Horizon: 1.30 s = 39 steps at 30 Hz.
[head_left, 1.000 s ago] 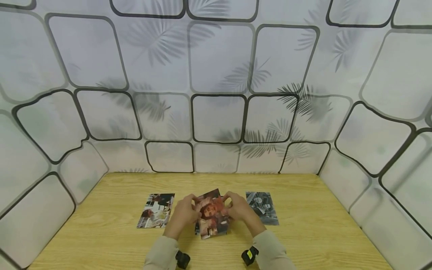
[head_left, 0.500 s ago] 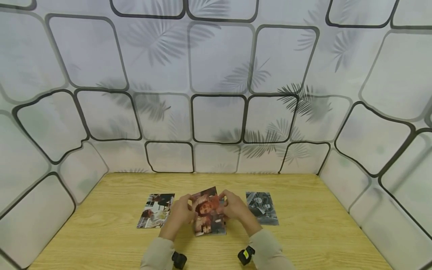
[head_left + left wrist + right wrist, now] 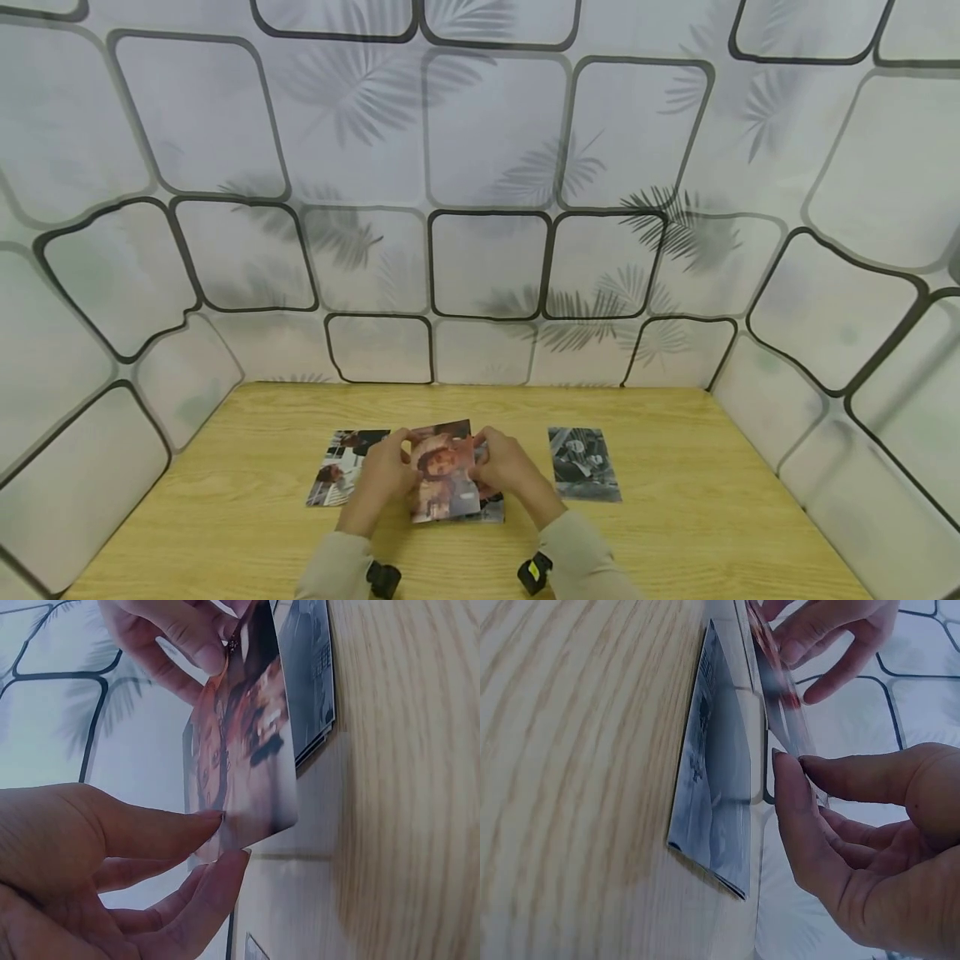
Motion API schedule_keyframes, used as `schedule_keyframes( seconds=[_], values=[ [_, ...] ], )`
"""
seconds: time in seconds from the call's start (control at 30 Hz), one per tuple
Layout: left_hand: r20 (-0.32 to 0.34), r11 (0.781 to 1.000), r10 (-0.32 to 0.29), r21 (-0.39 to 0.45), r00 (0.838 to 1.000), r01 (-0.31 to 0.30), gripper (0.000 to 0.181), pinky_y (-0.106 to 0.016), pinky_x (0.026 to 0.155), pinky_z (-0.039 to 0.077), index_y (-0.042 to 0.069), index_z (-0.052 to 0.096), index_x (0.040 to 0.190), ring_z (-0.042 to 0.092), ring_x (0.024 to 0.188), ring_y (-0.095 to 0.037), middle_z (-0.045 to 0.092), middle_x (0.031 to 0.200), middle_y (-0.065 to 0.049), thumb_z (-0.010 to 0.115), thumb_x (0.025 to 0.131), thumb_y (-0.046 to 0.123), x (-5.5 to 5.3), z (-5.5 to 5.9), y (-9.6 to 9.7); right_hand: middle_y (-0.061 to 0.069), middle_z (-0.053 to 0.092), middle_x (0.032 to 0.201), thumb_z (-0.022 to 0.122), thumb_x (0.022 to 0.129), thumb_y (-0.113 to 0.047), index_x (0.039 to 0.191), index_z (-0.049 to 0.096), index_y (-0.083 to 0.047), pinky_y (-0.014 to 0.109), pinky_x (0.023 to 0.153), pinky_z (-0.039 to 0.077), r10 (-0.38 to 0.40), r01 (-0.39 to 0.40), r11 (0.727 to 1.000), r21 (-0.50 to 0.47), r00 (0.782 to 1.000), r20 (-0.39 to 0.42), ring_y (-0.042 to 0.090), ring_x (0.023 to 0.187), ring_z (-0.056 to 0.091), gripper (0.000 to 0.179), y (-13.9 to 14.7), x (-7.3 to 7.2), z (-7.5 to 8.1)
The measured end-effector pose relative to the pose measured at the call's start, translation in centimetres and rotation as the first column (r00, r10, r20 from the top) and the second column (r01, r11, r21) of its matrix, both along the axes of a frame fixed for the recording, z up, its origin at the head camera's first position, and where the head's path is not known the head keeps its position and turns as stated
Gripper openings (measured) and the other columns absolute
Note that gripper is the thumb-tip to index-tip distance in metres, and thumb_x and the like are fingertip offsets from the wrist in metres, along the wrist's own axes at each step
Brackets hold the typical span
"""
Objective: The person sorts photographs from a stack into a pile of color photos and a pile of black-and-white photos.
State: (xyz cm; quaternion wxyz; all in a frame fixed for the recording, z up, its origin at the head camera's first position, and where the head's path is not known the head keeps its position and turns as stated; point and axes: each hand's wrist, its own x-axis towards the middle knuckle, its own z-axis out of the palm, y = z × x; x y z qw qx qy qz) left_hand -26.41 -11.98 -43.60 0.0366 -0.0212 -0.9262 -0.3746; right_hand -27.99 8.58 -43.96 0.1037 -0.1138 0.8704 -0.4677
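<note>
Both hands hold one glossy colour photo [image 3: 441, 471] of a reddish-toned portrait, raised a little above the table. My left hand [image 3: 386, 471] pinches its left edge between thumb and fingers; the left wrist view shows that grip on the photo [image 3: 240, 757] closely. On the opposite edge, my right hand [image 3: 508, 465] pinches with thumb and forefinger. Beneath and just right of the held photo lies a small stack of photos [image 3: 491, 508], partly covered by it. In the right wrist view the stack [image 3: 712, 780] has a blue-grey top picture.
A colour photo [image 3: 333, 479] lies on the wooden table [image 3: 675, 533] to the left, partly behind the left hand. To the right lies a black-and-white photo [image 3: 585, 464]. Patterned fabric walls [image 3: 487, 267] enclose the table at the back and sides.
Both hands have moved left with the portrait photo, lifting it off the stack. More of the stack under it now shows on the right. The two side photos stay in place.
</note>
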Motion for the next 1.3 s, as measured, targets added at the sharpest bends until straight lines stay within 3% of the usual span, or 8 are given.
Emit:
schedule_keyframes(
  seconds=[0.33, 0.7, 1.07, 1.3],
  values=[
    [0.039, 1.0, 0.01, -0.012, 0.999, -0.009, 0.047, -0.035, 0.06, 0.049, 0.005, 0.065, 0.124, 0.064, 0.078, -0.027, 0.07, 0.101, -0.019, 0.079, 0.08, -0.002, 0.1, 0.3, -1.6, 0.011, 0.065, 0.077, 0.069, 0.09, 0.009, 0.137, 0.05, 0.002, 0.037, 0.055, 0.061, 0.01, -0.01, 1.0, 0.004, 1.0, -0.019, 0.026, 0.058, 0.069, 0.051, -1.9, 0.2, 0.3],
    [0.021, 1.0, 0.007, -0.014, 1.0, -0.007, 0.048, -0.037, 0.062, 0.048, 0.003, 0.066, 0.128, 0.064, 0.084, -0.028, 0.068, 0.104, -0.02, 0.078, 0.082, -0.002, 0.3, 0.6, -3.9, 0.008, 0.066, 0.073, 0.072, 0.089, 0.007, 0.134, 0.052, 0.001, 0.036, 0.053, 0.06, -0.003, 0.004, 1.0, 0.017, 0.997, -0.077, 0.023, 0.055, 0.068, 0.05, -4.5, 0.1, 0.1],
    [0.031, 1.0, 0.009, 0.03, 0.999, -0.01, 0.052, -0.035, 0.063, 0.046, 0.001, 0.065, 0.129, 0.061, 0.085, -0.029, 0.067, 0.107, -0.022, 0.076, 0.079, -0.005, 0.1, 0.4, -6.2, 0.006, 0.066, 0.07, 0.073, 0.088, 0.008, 0.135, 0.052, 0.001, 0.03, 0.052, 0.058, -0.03, 0.031, 0.999, 0.022, 0.997, -0.072, 0.024, 0.054, 0.07, 0.051, -7.0, 0.1, -0.2],
    [0.023, 1.0, 0.016, 0.013, 1.0, -0.016, 0.05, -0.037, 0.064, 0.047, -0.001, 0.066, 0.127, 0.059, 0.082, -0.027, 0.065, 0.108, -0.022, 0.078, 0.078, -0.004, 0.0, 0.5, -7.3, 0.007, 0.069, 0.065, 0.076, 0.088, 0.0, 0.136, 0.052, 0.001, 0.034, 0.068, 0.058, -0.012, 0.024, 0.993, 0.119, 0.995, -0.1, 0.02, 0.055, 0.068, 0.053, -8.2, -0.3, -0.3]
  ],
)
